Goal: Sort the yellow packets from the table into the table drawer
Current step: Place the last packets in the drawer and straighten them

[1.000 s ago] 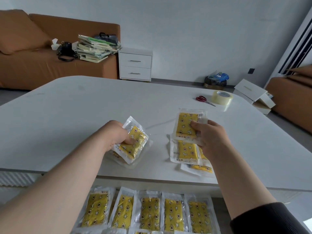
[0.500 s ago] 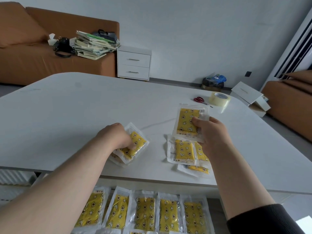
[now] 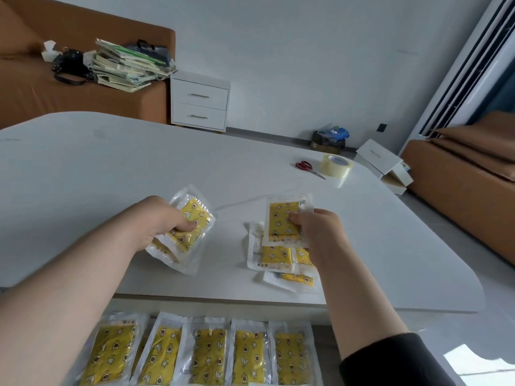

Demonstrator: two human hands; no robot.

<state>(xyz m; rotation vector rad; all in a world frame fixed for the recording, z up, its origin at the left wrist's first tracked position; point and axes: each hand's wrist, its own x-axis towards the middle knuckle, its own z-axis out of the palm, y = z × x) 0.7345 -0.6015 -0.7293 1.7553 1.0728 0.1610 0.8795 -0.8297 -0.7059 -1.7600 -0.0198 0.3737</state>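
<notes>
Yellow packets with a star and moon print, each in clear wrap, lie on the white table (image 3: 111, 168). My left hand (image 3: 160, 221) grips a small stack of these packets (image 3: 192, 224) just above the tabletop, thumb on top. My right hand (image 3: 315, 229) pinches one packet (image 3: 281, 218) by its right edge and holds it lifted over a small pile of packets (image 3: 276, 257) on the table. Below the table's front edge the open drawer (image 3: 320, 355) holds a row of several packets (image 3: 206, 355) side by side.
Red-handled scissors (image 3: 308, 167) and a roll of clear tape (image 3: 335, 165) lie at the table's far right. Beyond the table stand a white two-drawer cabinet (image 3: 199, 104), a brown sofa (image 3: 28, 93) with stacked books, and white boxes (image 3: 381, 160) on the floor.
Both hands have stayed almost in place with their packets. The left hand's stack has tilted and lifted slightly. The view has shifted a little.
</notes>
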